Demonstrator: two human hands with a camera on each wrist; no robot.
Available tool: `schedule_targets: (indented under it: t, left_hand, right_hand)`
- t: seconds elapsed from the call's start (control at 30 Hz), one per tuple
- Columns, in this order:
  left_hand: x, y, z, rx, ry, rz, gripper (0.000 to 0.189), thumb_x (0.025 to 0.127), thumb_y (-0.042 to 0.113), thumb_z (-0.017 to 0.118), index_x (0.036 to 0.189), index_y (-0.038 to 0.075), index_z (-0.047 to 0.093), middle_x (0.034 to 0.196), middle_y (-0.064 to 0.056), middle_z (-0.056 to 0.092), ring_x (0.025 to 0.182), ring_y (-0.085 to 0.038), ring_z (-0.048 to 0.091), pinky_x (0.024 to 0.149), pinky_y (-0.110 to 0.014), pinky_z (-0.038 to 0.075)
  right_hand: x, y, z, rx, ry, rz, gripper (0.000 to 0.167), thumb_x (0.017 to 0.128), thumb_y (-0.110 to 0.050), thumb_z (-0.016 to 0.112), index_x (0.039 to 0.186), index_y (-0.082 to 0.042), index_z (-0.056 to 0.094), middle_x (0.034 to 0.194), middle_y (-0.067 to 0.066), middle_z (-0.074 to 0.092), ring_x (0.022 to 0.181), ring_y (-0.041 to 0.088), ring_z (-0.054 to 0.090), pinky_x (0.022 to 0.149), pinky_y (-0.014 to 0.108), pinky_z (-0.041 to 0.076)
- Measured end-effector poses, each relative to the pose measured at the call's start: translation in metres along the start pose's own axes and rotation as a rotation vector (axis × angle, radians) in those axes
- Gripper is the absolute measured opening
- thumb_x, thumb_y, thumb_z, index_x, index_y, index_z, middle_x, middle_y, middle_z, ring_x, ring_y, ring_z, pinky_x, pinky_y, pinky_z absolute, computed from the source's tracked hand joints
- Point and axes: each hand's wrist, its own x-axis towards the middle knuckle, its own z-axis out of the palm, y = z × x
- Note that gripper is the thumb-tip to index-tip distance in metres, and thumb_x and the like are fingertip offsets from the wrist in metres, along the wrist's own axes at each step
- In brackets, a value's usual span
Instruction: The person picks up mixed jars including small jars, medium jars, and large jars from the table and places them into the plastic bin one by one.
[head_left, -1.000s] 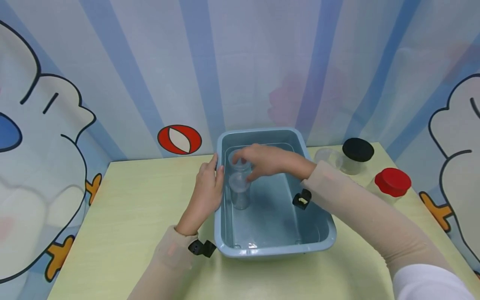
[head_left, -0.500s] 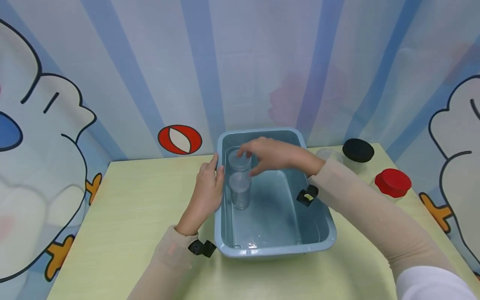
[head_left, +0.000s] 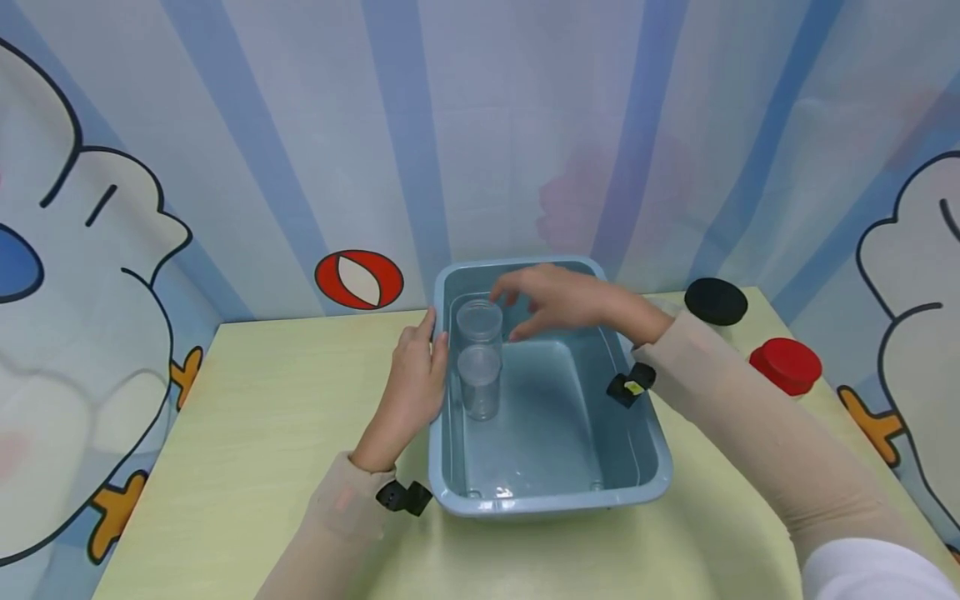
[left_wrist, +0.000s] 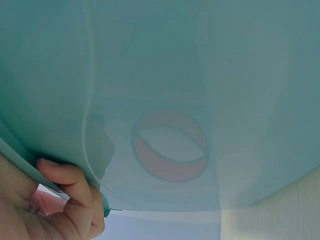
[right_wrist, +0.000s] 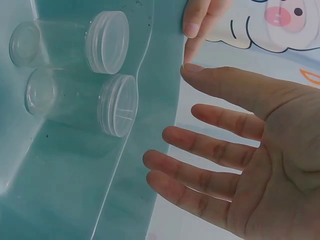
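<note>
Two clear jars with whitish translucent lids stand side by side, upright, along the left wall of a blue plastic basin (head_left: 551,504). The nearer jar (head_left: 481,392) almost touches the farther jar (head_left: 480,321). Both show in the right wrist view, where one lid (right_wrist: 112,42) sits beside the other lid (right_wrist: 120,106). My left hand (head_left: 415,375) grips the basin's left rim, its fingers curled at the edge in the left wrist view. Above the basin, just right of the farther jar, my right hand (head_left: 562,297) is spread and holds nothing.
On the table's right side stand a jar with a black lid (head_left: 716,302) and one with a red lid (head_left: 786,365), partly behind my right arm. A patterned curtain (head_left: 495,142) backs the pale yellow table (head_left: 300,400).
My right hand has let go of the farther jar and drawn away to the right and slightly up. The left hand, basin and jars have stayed in place.
</note>
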Motion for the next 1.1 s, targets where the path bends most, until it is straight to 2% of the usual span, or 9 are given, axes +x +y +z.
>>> schedule_targets:
  t: [0.33, 0.6, 0.8, 1.1]
  left_hand:
    - [-0.001, -0.001, 0.001, -0.012, 0.006, -0.003, 0.052, 0.107, 0.011, 0.043, 0.152, -0.010, 0.028, 0.115, -0.028, 0.052, 0.092, -0.032, 0.051, 0.075, -0.045, 0.054]
    - [-0.001, 0.000, 0.000, -0.015, 0.010, -0.002, 0.052, 0.107, 0.013, 0.042, 0.152, -0.009, 0.028, 0.115, -0.027, 0.052, 0.093, -0.032, 0.050, 0.075, -0.046, 0.056]
    - [-0.001, -0.001, 0.001, -0.014, 0.009, -0.003, 0.053, 0.107, 0.012, 0.043, 0.152, -0.009, 0.027, 0.114, -0.027, 0.052, 0.093, -0.032, 0.051, 0.075, -0.045, 0.056]
    - [-0.002, -0.001, 0.000, -0.014, 0.005, -0.003, 0.052, 0.107, 0.012, 0.043, 0.152, -0.009, 0.028, 0.114, -0.027, 0.052, 0.093, -0.032, 0.051, 0.075, -0.046, 0.056]
  right_hand:
    - [-0.009, 0.004, -0.010, 0.031, 0.025, 0.041, 0.054, 0.091, -0.014, 0.074, 0.140, -0.004, 0.053, 0.128, 0.017, 0.059, 0.106, 0.033, 0.064, 0.089, 0.043, 0.052]
    - [-0.022, 0.015, -0.019, 0.031, 0.096, 0.019, 0.049, 0.091, -0.012, 0.074, 0.135, -0.002, 0.056, 0.123, 0.019, 0.061, 0.103, 0.035, 0.064, 0.085, 0.044, 0.054]
    - [-0.035, 0.023, -0.024, 0.058, 0.135, 0.018, 0.045, 0.092, -0.011, 0.072, 0.132, 0.001, 0.056, 0.123, 0.019, 0.061, 0.106, 0.036, 0.063, 0.089, 0.045, 0.053]
    - [-0.051, 0.033, -0.033, 0.049, 0.151, 0.077, 0.042, 0.096, -0.013, 0.067, 0.133, 0.001, 0.055, 0.125, 0.021, 0.060, 0.106, 0.037, 0.063, 0.088, 0.048, 0.052]
